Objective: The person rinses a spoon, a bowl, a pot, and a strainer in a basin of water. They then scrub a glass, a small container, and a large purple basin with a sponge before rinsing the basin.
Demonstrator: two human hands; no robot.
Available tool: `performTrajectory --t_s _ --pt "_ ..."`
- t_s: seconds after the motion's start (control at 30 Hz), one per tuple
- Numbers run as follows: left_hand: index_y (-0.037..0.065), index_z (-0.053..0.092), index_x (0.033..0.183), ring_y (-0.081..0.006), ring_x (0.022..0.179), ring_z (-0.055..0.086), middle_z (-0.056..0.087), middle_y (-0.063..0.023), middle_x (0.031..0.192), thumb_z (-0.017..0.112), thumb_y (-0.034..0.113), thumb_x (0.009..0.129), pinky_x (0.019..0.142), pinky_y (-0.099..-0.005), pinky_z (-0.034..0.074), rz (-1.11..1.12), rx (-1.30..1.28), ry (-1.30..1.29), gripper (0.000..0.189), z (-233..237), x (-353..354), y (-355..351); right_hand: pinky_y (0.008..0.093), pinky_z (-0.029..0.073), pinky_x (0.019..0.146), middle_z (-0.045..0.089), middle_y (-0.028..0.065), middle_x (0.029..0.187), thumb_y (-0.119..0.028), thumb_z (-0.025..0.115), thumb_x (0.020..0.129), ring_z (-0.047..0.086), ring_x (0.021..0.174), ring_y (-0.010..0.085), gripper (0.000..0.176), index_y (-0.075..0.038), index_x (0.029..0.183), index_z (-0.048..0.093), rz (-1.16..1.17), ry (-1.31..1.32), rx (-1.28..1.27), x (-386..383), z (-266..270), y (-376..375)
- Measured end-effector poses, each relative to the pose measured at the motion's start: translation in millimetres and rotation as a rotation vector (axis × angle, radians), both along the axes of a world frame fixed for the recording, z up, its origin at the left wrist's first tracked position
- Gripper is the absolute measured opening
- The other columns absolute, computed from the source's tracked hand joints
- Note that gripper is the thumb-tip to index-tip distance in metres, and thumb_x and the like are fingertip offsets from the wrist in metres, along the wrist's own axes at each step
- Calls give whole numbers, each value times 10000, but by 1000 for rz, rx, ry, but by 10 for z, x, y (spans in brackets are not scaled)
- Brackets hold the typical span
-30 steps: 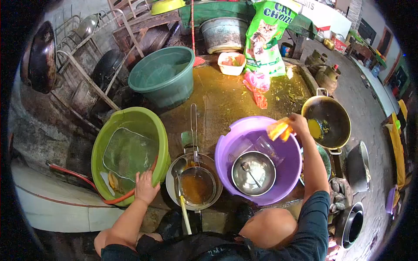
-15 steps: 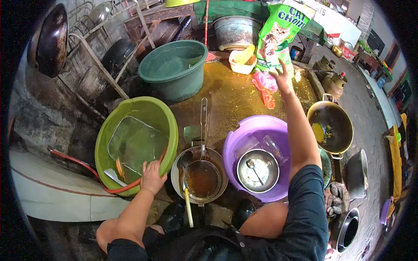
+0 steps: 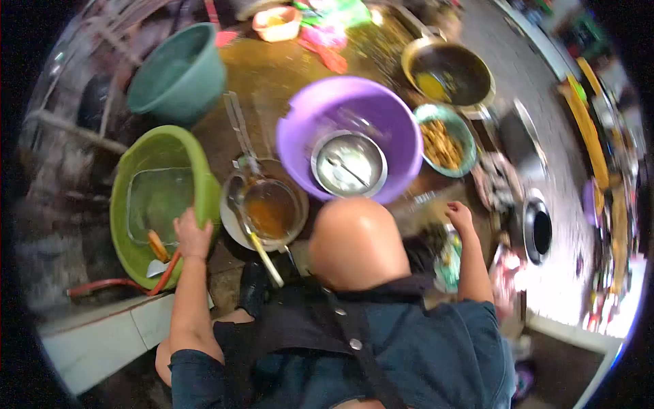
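1. Green plastic basin (image 3: 163,146): it stands on the wet floor at the person's left, just beside a round pan (image 3: 235,228). A clear rectangular tray (image 3: 153,198) lies inside it, apparently under water. A red hose (image 3: 102,286) runs up to its near rim.
2. Left hand (image 3: 193,235): closed over the near rim of the green plastic basin, with the fingers hooked over the edge.
3. Right hand (image 3: 460,215): lowered on the right side, beyond the bent knee (image 3: 354,238). The fingers look loosely curled, but the view is blurred there, so it cannot be told whether the hand holds anything.
4. Weight: the basin is judged heavy if the water is as deep as it seems. The load would shift and slosh on any tilt.
5. Stiffness: the wall looks thin and is likely to flex. A pull at one point would probably bend the rim rather than move the whole basin.
6. Surface: wet plastic should be treated as slippery.
7. Hold point: the rolled rim is the only grip. Two opposite points on it would keep the basin level, and the hose side is best avoided.
8. Neighbours: the pan holds brown liquid and a wire strainer (image 3: 269,208). Beyond it stands a purple basin (image 3: 300,109), containing a steel bowl (image 3: 315,163) with a spoon (image 3: 347,170).
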State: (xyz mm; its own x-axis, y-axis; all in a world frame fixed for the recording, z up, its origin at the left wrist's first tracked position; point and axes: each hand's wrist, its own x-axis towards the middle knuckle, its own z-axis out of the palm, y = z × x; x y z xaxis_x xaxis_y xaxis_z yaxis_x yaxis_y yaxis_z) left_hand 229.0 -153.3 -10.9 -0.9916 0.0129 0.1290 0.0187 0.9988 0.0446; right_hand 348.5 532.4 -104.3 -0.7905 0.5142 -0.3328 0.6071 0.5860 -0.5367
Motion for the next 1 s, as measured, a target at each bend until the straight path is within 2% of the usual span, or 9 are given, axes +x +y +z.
performTrajectory --t_s 0.13,0.23,0.3,0.37,0.4,0.53,0.6,0.83,1.0 --pt "12 466 1163 -289 1062 488 531 -158 1138 610 256 762 972 -432 298 -45 -118 28 490 -122 10 -58 382 449 816 616 173 1007 -299 588 716 587 921 320 416 -47 1046 596 -150 -139 211 1037 -380 44" --pt "20 461 1177 -294 1060 488 529 -157 1143 605 276 771 972 -417 300 -46 -107 95 501 -191 3 -89 398 394 899 576 198 1074 -379 538 793 523 1024 358 446 -37 1077 576 -285 40 149 1218 -699 -173" --pt "31 440 1210 -298 1102 458 499 -159 1187 604 293 777 974 -426 289 -53 -72 69 532 -193 17 -106 393 364 936 500 202 1198 -467 518 805 470 1098 360 559 -61 1189 503 -244 92 -30 1243 -924 -180" --pt "45 424 1231 -300 1128 436 478 -157 1213 607 294 777 975 -433 282 -11 -56 19 549 -79 41 -18 420 335 958 410 193 1295 -540 512 788 422 1155 345 684 -101 1296 385 -349 227 161 1107 -1017 -402" --pt "60 408 1252 -301 1154 414 457 -154 1239 610 295 777 975 -441 275 27 -28 -39 567 -31 28 15 461 307 970 341 181 1350 -597 510 761 373 1196 344 782 -138 1354 288 -320 107 184 1039 -728 -581" --pt "85 384 1279 -299 1188 383 429 -139 1272 620 286 775 974 -455 267 92 1 -91 591 -73 25 -5 476 319 949 385 195 1307 -530 573 744 371 1181 376 735 -82 1288 364 -281 -65 340 971 -695 -718" --pt "94 374 1288 -303 1183 388 437 -139 1265 626 283 773 974 -455 266 25 83 -69 604 -94 4 -48 454 366 904 474 229 1196 -468 585 753 440 1099 399 655 -41 1220 418 -322 94 245 958 -741 -603" --pt "49 386 1273 -325 1156 408 455 -161 1240 621 273 780 966 -438 287 -4 103 -69 590 -178 -41 -132 454 457 762 610 234 955 -481 539 748 585 886 384 638 -19 1181 465 -577 -64 282 986 211 -382" --pt "23 402 1255 -335 1136 428 465 -177 1231 623 246 778 960 -428 303 -10 26 -21 571 -187 -14 -116 435 457 811 572 184 1086 -475 602 688 567 960 364 692 -49 1212 448 -491 -257 158 1136 -63 -164"
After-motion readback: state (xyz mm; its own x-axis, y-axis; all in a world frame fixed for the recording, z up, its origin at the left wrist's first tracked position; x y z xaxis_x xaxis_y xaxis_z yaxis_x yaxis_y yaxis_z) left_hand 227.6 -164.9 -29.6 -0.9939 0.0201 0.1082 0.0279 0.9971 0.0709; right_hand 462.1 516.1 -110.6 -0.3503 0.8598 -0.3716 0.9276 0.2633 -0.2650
